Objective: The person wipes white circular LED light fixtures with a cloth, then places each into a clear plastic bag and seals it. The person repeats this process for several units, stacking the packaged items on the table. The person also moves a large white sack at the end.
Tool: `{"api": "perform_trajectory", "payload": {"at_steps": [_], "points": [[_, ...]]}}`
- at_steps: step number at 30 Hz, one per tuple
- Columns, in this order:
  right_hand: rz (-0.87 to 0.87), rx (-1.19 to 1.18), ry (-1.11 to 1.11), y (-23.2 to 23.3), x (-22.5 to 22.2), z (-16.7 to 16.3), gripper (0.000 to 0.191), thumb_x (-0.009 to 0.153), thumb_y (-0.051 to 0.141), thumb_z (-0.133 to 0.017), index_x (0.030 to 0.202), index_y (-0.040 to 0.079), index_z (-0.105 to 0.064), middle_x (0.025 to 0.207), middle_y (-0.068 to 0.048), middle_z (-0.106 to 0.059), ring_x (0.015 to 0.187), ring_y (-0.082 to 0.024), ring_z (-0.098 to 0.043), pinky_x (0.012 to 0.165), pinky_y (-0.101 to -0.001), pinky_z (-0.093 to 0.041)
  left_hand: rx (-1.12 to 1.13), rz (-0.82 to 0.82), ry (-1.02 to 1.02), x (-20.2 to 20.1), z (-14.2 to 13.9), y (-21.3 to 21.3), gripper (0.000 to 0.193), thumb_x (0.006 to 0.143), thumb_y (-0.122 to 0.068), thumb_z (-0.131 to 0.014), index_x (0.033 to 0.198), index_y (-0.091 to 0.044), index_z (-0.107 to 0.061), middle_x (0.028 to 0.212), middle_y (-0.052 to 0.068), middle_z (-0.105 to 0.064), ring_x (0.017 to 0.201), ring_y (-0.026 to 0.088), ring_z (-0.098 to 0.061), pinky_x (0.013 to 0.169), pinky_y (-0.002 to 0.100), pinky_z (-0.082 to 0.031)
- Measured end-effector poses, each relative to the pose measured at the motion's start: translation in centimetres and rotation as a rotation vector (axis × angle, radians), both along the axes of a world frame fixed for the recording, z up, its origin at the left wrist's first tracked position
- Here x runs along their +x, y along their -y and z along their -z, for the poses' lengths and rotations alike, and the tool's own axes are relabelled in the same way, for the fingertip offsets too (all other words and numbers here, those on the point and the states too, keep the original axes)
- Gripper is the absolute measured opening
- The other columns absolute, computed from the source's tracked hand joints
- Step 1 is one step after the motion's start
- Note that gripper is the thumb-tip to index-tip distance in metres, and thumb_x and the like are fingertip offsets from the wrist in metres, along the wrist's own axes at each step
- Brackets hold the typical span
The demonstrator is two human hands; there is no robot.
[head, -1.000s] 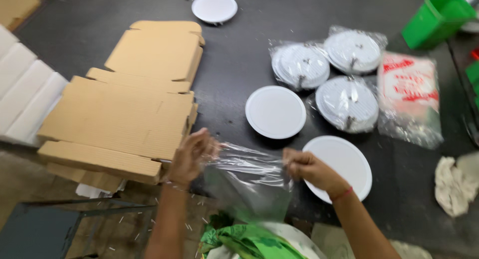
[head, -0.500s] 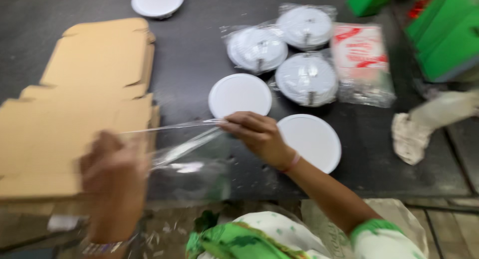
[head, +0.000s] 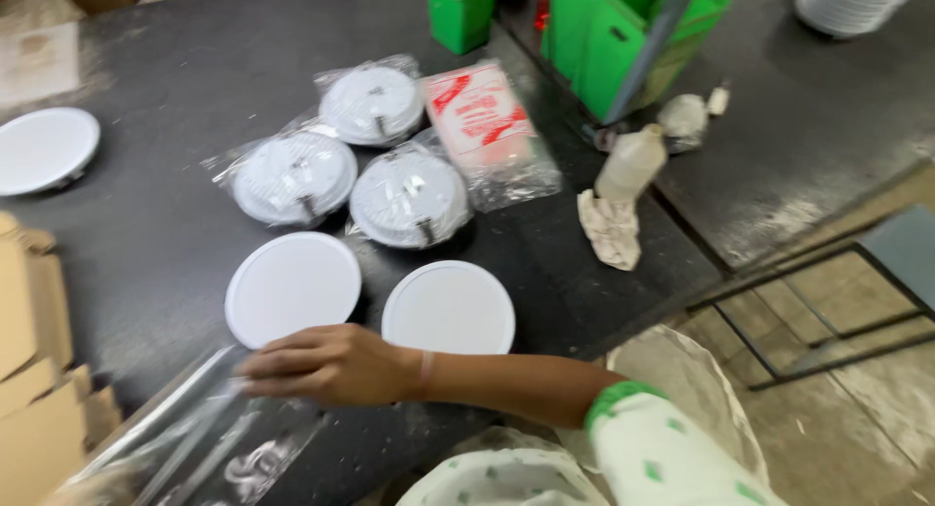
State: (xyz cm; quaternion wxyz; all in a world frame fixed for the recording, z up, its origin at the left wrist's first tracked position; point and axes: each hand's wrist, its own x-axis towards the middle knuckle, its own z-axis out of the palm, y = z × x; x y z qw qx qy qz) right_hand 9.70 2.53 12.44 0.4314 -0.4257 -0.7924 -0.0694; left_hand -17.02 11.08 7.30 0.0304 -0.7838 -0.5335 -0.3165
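Observation:
My right hand (head: 326, 365) reaches left across the front of the black table (head: 175, 262) and pinches the edge of a clear plastic bag (head: 195, 438) at the lower left. My left hand is out of view. Two bare white round discs lie just beyond the hand, one (head: 292, 288) to the left and one (head: 449, 308) to the right. Behind them sit three white discs wrapped in clear bags (head: 409, 196), (head: 295, 176), (head: 372, 103).
Flat cardboard boxes (head: 34, 370) lie at the left edge. Another white disc (head: 44, 149) sits far left. A red-and-white plastic packet (head: 482, 116), a crumpled rag (head: 611, 229), a plastic bottle (head: 631, 163) and green bins (head: 623, 38) stand to the right. A metal frame (head: 818, 311) stands past the table's edge.
The view has swung right. My left hand has dropped out of view. My right hand has moved down and left with the bag's edge, nearer the table's front.

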Motion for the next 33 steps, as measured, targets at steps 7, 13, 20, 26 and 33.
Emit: {"api": "perform_trajectory", "payload": {"at_steps": [7, 13, 20, 26, 33], "points": [[-0.060, -0.430, -0.407, -0.2, 6.6, 7.1, 0.043, 0.084, -0.016, -0.063, 0.115, 0.011, -0.076, 0.126, -0.004, -0.074, 0.125, -0.027, -0.069, 0.103, -0.0369, -0.056, -0.126, -0.002, -0.002, -1.8, 1.3, 6.3, 0.049, 0.077, 0.004, -0.062, 0.123, -0.009, -0.072, 0.128, 0.010, -0.065, 0.122, 0.033, -0.059, 0.104, 0.044, -0.049], [0.135, -0.507, 0.152, -5.0, 8.0, 6.5, 0.054, 0.076, 0.007, -0.078, 0.128, 0.004, -0.062, 0.135, -0.016, -0.061, 0.120, -0.036, -0.060, 0.098, -0.0439, -0.050, -0.115, -0.034, 0.027, 1.7, -6.1, 4.6, 0.050, 0.088, 0.004, -0.056, 0.138, 0.003, -0.058, 0.146, 0.014, -0.057, 0.123, 0.036, -0.060, 0.101, 0.045, -0.049], [0.191, -0.431, 0.636, -7.1, 7.5, 7.8, 0.050, 0.086, -0.001, -0.060, 0.136, 0.001, -0.053, 0.145, -0.020, -0.054, 0.129, -0.036, -0.054, 0.105, -0.0471, -0.045, 0.335, -0.253, -0.041, 1.9, -13.7, 2.0, 0.055, 0.102, 0.003, -0.062, 0.155, -0.005, -0.050, 0.156, 0.010, -0.053, 0.138, 0.028, -0.061, 0.108, 0.037, -0.056], [0.165, -0.380, 0.690, -8.2, 10.3, 7.7, 0.053, 0.087, -0.001, -0.056, 0.140, -0.005, -0.050, 0.144, -0.023, -0.054, 0.128, -0.037, -0.056, 0.104, -0.0462, -0.046, 0.091, -0.077, -0.104, 4.2, -11.1, -1.2, 0.081, 0.089, 0.015, -0.059, 0.159, -0.019, -0.038, 0.165, -0.004, -0.041, 0.109, 0.017, -0.069, 0.051, 0.020, -0.053], [0.017, -0.227, 0.602, -8.1, 11.9, 6.7, 0.047, 0.088, 0.002, -0.059, 0.134, -0.003, -0.058, 0.132, -0.022, -0.067, 0.118, -0.033, -0.066, 0.101, -0.0408, -0.053, -0.132, 0.015, -0.281, 6.3, -2.7, -4.8, 0.084, 0.082, 0.017, -0.058, 0.157, -0.015, -0.038, 0.166, -0.008, -0.032, 0.073, 0.014, -0.062, 0.062, 0.022, -0.058]]}}
